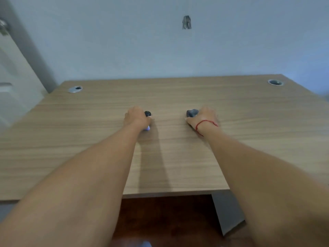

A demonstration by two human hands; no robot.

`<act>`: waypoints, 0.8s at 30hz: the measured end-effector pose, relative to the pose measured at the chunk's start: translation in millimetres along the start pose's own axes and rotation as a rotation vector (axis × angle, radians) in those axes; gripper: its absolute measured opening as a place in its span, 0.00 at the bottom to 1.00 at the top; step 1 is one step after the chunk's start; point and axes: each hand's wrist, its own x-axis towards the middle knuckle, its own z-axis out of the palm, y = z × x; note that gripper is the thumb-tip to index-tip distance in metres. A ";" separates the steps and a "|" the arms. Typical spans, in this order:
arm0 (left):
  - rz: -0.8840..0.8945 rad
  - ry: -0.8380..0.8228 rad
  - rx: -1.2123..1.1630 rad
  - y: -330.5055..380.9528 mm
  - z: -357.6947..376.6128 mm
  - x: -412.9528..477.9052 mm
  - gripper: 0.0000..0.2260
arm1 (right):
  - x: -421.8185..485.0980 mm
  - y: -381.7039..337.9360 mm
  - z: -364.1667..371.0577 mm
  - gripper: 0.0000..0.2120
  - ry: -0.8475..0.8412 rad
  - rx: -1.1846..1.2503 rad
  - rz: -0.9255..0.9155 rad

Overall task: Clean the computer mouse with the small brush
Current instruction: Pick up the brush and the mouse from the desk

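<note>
1. Left hand (136,118): curled around the small brush (147,114), black end up, pale lilac end toward the wrist.
2. Right hand (204,117): fingers closed over the grey computer mouse (192,113).
3. Wooden desk (160,157): both items mid-desk, near each other, apart.

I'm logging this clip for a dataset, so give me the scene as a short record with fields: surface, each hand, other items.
surface: wooden desk against a pale wall
left hand: closed around the small brush, dark tip showing, pale end below
right hand: on the dark computer mouse, red string at wrist
hands: apart, both low on desk
other: two cable grommets at back corners
</note>
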 end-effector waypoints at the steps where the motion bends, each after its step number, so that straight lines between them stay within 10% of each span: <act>1: -0.012 0.001 -0.041 -0.4 1.4 -2.3 0.14 | -2.7 2.0 1.1 0.12 0.006 0.032 -0.005; 24: 0.070 0.222 -0.628 -25.9 -18.0 -86.7 0.08 | -110.1 17.4 48.5 0.28 0.069 0.314 -0.275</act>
